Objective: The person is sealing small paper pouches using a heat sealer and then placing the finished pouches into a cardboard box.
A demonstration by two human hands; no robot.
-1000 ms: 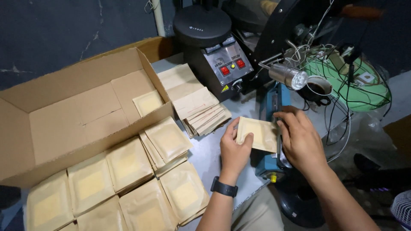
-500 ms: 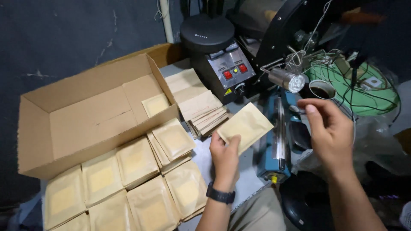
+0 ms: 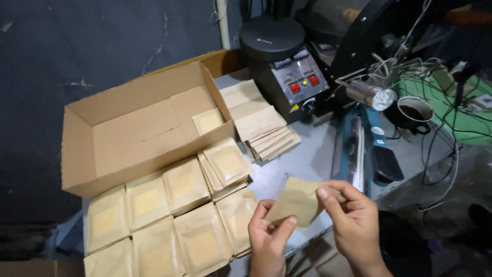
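Both hands hold one small brown paper pouch (image 3: 297, 201) low in front of the person, just off the near edge of the grey table (image 3: 307, 159). The left hand (image 3: 269, 241) pinches its lower corner between thumb and fingers, while the right hand (image 3: 356, 225) closes thumb and fingertips on the opposite upper edge, so the pouch is stretched flat between them (probably to keep it smooth and easy to look over).

To the left, filled pouches (image 3: 169, 215) lie in overlapping rows on the table, each showing a paler square in the middle, right beside the open cardboard box (image 3: 138, 128), which lies tipped with its mouth toward them; one pouch (image 3: 207, 121) already rests inside. A fanned stack of flat empty pouches (image 3: 261, 125) sits next to the black control unit (image 3: 287, 66) with its red buttons, within easy reach. The blue sealer bar (image 3: 359, 143) stands just beyond the right hand, with a dark cup (image 3: 412, 110) and a tangle of wires behind.
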